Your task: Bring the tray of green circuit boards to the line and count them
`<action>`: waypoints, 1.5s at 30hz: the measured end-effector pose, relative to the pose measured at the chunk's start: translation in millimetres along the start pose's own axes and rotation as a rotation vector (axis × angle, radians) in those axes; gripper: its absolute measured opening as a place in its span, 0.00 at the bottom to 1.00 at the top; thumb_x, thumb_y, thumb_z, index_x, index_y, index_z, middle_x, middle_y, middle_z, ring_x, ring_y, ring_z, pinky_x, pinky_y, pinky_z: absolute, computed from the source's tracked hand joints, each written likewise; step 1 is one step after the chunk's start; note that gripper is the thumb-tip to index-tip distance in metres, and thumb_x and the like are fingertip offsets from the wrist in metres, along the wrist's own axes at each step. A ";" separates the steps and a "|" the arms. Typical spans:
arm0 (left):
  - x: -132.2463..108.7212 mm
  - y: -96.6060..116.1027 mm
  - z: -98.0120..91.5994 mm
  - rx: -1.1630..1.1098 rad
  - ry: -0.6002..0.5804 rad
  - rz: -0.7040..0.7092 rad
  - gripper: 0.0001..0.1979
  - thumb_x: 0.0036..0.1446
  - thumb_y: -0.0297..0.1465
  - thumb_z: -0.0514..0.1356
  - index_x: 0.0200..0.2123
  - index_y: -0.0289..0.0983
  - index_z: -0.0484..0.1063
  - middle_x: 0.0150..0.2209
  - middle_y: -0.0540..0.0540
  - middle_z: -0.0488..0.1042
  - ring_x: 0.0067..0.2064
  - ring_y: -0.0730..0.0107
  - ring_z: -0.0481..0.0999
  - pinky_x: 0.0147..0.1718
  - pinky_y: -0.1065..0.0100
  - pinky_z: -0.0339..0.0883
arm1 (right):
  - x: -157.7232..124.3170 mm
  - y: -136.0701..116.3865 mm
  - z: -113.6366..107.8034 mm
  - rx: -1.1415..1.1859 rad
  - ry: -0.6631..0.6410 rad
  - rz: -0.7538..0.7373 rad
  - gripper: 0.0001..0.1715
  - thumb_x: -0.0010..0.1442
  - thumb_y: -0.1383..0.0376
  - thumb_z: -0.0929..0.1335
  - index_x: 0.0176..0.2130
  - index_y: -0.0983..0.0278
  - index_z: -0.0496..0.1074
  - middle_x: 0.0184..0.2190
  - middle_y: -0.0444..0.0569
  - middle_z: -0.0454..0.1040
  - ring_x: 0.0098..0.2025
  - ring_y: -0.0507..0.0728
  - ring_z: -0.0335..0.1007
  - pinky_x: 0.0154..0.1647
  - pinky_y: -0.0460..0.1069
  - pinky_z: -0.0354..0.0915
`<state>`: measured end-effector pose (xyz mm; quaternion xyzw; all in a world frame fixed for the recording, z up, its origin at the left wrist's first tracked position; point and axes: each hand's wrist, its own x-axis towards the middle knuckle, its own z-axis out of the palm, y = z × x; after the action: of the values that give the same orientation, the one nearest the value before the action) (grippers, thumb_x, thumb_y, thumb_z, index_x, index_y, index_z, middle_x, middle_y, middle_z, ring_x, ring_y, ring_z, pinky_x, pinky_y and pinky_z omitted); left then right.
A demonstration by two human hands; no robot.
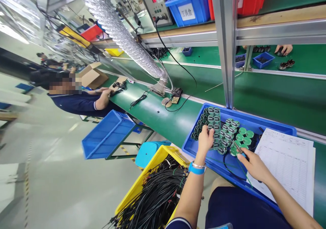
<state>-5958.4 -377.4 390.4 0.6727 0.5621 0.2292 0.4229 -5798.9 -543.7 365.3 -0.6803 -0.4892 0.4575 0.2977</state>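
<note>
My left hand (205, 140) is closed on the near edge of a panel of small round circuit boards (214, 120), tilted up above a blue tray (188, 147). In my right hand (253, 164) is a pair of pliers (238, 148) with dark jaws and some blue on the handle; the rest of the handle is hidden by the fingers. The jaw tips are close to green round boards (245, 137) in the tray; whether they touch cannot be made out. Boards with dark parts (228, 134) lie between the hands, and more are stacked at the tray's left.
Printed sheets (285, 161) cover the tray's right side. A yellow crate (142, 178) full of black cables (158, 195) stands left of my legs. A metal post (224, 52) rises behind the tray. An exhaust hose (127, 35) hangs over the bench; a co-worker (73, 101) sits further left.
</note>
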 end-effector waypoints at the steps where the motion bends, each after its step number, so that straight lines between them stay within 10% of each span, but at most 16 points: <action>1: -9.8 3.5 -6.6 -0.079 -0.053 -0.013 0.10 0.60 0.40 0.53 0.37 0.40 0.60 0.34 0.46 0.72 0.35 0.63 0.74 0.32 0.64 0.69 | 3.9 -4.1 -1.8 0.025 0.028 -0.014 0.31 0.63 0.45 0.55 0.51 0.62 0.67 0.44 0.53 0.74 0.42 0.61 0.71 0.44 0.53 0.64; 7: -55.6 15.0 -17.2 -0.427 -0.261 -0.063 0.19 0.55 0.49 0.58 0.35 0.40 0.57 0.30 0.51 0.71 0.25 0.73 0.70 0.20 0.72 0.66 | 14.7 -22.4 -4.4 0.114 0.094 -0.080 0.31 0.63 0.44 0.57 0.50 0.63 0.68 0.37 0.50 0.76 0.39 0.60 0.72 0.40 0.52 0.65; 18: -73.2 4.2 -8.4 -0.589 -0.189 -0.048 0.17 0.56 0.45 0.61 0.35 0.39 0.62 0.29 0.52 0.73 0.27 0.75 0.69 0.26 0.73 0.66 | -5.6 -26.0 -5.5 0.143 0.104 -0.077 0.28 0.62 0.46 0.58 0.47 0.63 0.69 0.31 0.51 0.74 0.36 0.62 0.72 0.39 0.53 0.65; 26: -77.1 -1.0 10.6 -0.511 -0.257 -0.011 0.38 0.47 0.64 0.53 0.39 0.34 0.71 0.30 0.44 0.75 0.30 0.65 0.73 0.29 0.67 0.68 | -5.0 -7.8 14.2 0.318 -0.151 -0.131 0.38 0.61 0.39 0.49 0.44 0.64 0.66 0.28 0.49 0.72 0.28 0.56 0.72 0.32 0.50 0.68; 33: -28.4 -10.6 -15.8 -0.174 -0.175 0.098 0.22 0.57 0.49 0.57 0.45 0.38 0.71 0.42 0.45 0.76 0.42 0.63 0.75 0.43 0.64 0.68 | 0.5 26.7 26.3 -0.104 -0.163 0.171 0.22 0.63 0.54 0.57 0.40 0.68 0.68 0.34 0.61 0.75 0.38 0.65 0.74 0.40 0.56 0.64; 38: 12.5 -18.7 10.8 0.181 -0.247 0.126 0.11 0.50 0.36 0.66 0.37 0.37 0.75 0.37 0.44 0.78 0.40 0.58 0.76 0.43 0.62 0.67 | -10.9 29.6 25.8 -0.333 -0.222 0.230 0.20 0.65 0.60 0.56 0.41 0.69 0.70 0.39 0.65 0.75 0.45 0.68 0.73 0.43 0.56 0.61; 45: 10.1 -21.5 20.1 0.577 0.062 0.088 0.18 0.58 0.30 0.58 0.53 0.35 0.67 0.48 0.36 0.71 0.51 0.52 0.68 0.52 0.54 0.60 | -16.3 22.3 11.4 -0.378 -0.249 0.213 0.20 0.66 0.59 0.54 0.40 0.67 0.67 0.40 0.61 0.75 0.45 0.68 0.72 0.41 0.55 0.59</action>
<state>-5952.1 -373.8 360.1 0.7815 0.5873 0.0984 0.1862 -5802.2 -567.2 347.1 -0.7099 -0.5245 0.4670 0.0524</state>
